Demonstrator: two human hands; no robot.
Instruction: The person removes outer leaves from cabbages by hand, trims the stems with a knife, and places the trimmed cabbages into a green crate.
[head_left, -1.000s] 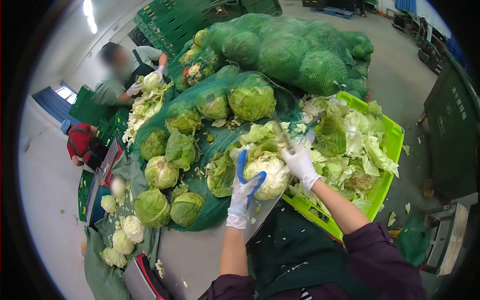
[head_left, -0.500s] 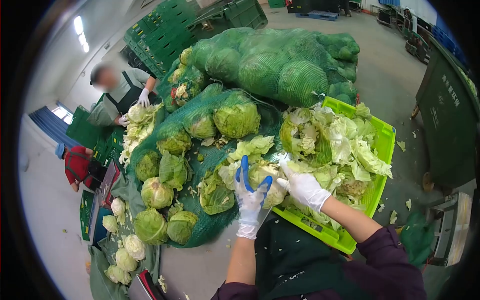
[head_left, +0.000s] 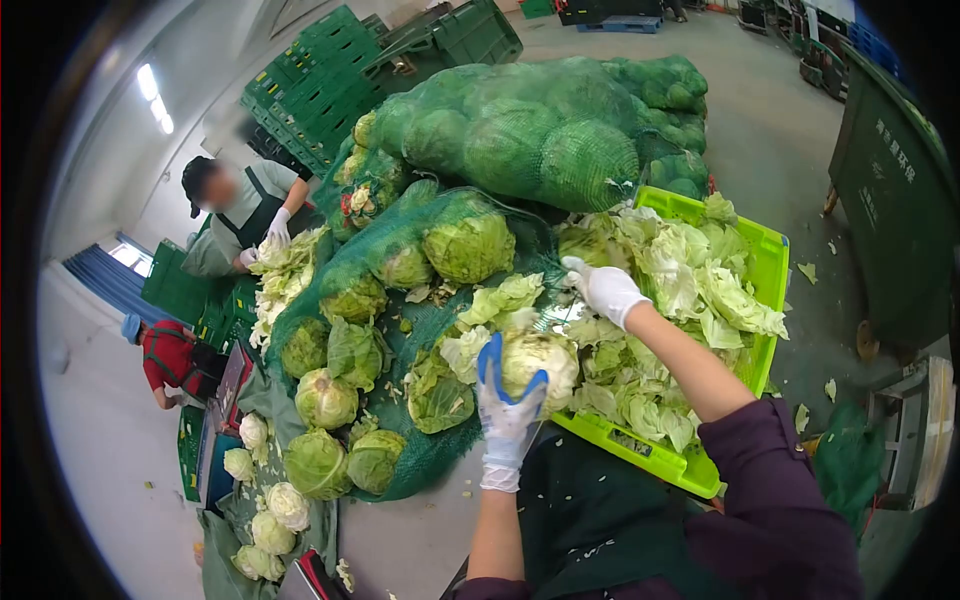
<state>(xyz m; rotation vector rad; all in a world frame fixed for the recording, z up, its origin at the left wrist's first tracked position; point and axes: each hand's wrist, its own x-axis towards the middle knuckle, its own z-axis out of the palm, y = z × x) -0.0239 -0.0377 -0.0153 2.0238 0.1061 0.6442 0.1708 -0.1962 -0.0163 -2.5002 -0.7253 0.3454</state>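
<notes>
My left hand (head_left: pixel 508 410), in a white glove with blue on its fingers, grips a pale, partly stripped cabbage (head_left: pixel 540 366) from its left side. Just above and to the right of that cabbage is my right hand (head_left: pixel 606 292), white-gloved, its fingers curled closed. What they hold, if anything, I cannot make out; a shiny pale patch shows below them. Loose leaves lie close by in a bright green crate (head_left: pixel 768 262) to the right. Several whole cabbages (head_left: pixel 327 400) rest on green netting (head_left: pixel 400 330) to the left.
Behind stands a large net sack of cabbages (head_left: pixel 540 130). A dark green bin (head_left: pixel 890 200) is at the right. Stacked green crates (head_left: pixel 315 85) rise at the back left. A co-worker (head_left: pixel 245 200) handles cabbages; another person in red (head_left: pixel 168 358) is farther left. Peeled cabbages (head_left: pixel 272 532) lie lower left.
My right hand has moved up and away from the cabbage, which now shows more fully. My left hand has stayed on it and shifted slightly right and down. The view has shifted a little.
</notes>
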